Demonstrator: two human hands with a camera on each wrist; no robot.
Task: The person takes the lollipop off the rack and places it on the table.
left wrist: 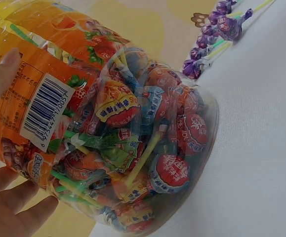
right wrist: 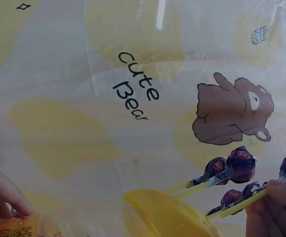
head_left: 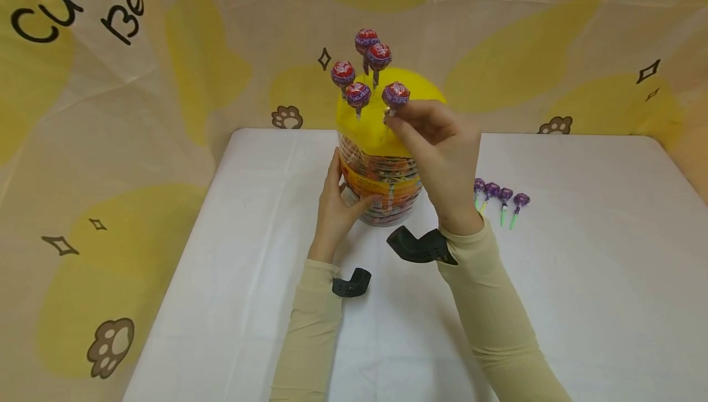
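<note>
A clear plastic candy jar [head_left: 387,196], full of wrapped lollipops, stands on the table under a domed yellow lid [head_left: 423,85]. My left hand [head_left: 338,211] grips its side, thumb across the orange label [left wrist: 44,98] and fingers on the opposite side. Several purple-and-red lollipops [head_left: 378,56] stick up from the lid on yellow sticks, seen in the right wrist view. Between thumb and fingers, my right hand [head_left: 450,153] pinches another lollipop [head_left: 396,93] just below its wrapped head, over the lid's near right side. The hand partly hides the lid there.
On the white table [head_left: 597,267], right of the jar, several purple lollipops [head_left: 505,195] lie in a row, partly behind my right forearm. A patterned cloth backdrop [head_left: 514,64] rises behind the table and along its left.
</note>
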